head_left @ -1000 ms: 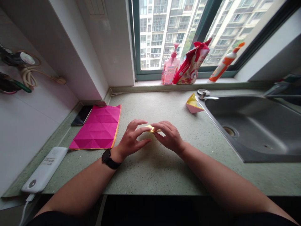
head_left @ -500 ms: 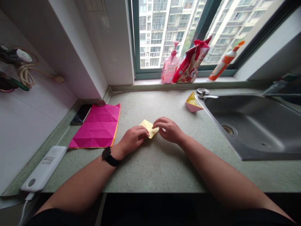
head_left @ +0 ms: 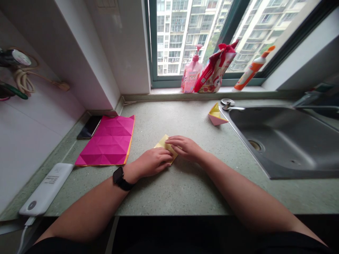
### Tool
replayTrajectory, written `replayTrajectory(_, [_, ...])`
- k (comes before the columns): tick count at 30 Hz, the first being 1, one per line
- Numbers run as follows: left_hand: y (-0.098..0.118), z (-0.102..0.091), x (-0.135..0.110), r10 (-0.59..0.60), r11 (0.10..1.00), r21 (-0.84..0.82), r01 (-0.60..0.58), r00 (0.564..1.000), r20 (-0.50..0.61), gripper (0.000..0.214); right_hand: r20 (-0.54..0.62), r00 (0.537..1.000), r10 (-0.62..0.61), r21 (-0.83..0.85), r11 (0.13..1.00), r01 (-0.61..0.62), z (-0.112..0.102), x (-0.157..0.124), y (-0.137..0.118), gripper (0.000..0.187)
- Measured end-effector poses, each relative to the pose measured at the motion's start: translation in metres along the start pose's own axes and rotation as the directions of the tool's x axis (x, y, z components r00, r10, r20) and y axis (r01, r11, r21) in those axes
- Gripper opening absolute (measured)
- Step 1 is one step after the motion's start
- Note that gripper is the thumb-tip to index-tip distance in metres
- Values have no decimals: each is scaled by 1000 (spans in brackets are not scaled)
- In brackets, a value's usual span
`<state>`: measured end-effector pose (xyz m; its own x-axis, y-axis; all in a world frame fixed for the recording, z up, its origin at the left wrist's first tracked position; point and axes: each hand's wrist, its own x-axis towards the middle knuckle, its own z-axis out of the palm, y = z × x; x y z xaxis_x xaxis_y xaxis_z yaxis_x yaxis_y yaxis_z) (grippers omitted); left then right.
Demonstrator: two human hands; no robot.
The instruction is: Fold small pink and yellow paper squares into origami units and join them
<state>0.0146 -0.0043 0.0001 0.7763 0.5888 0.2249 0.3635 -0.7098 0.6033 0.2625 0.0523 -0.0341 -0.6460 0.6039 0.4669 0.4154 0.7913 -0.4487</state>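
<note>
Left hand (head_left: 155,163) and right hand (head_left: 187,148) lie on yellow paper (head_left: 161,141), mid-frame, fingers close together, blocking part of it; I cannot tell whether either pinches. I note pink paper (head_left: 107,141) and a phone (head_left: 89,127) at left, a sink (head_left: 275,141) at right.

A kitchen, by its steel sink (head_left: 299,141) and speckled counter (head_left: 169,194) (apartment blocks (head_left: 176,38) beyond the window (head_left: 230,26)).

Daylight enters by the window (head_left: 232,24) (corners dim, edges softly stretched).
</note>
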Motion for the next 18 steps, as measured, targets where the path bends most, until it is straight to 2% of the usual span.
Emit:
replayTrajectory(5, [-5, 11, -1, 8, 1000, 14, -7, 999, -41, 38, 131, 991, 31, 26, 999, -35, 10, -2, 1, 43])
replayTrajectory(8, [-10, 19, -3, -5, 997, 73, 7, 1000, -22, 45, 195, 973, 122, -18, 993, -121, 14, 0, 4, 52])
replayTrajectory(14, [-8, 23, -5, -156, 962, 242, 125, 981, 114, 57, 293, 902, 316, -122, 948, -293, 13, 7, 6, 63])
replayTrajectory(16, [-6, 22, -2, -202, 952, 256, 167, 972, 119, 58, 304, 888, 344, -137, 939, -317, 11, 9, 5, 67])
replayTrajectory(18, [-7, 23, 1, -236, 945, 249, 211, 968, 79, 59, 310, 882, 356, -143, 934, -327, 11, 10, 5, 70])
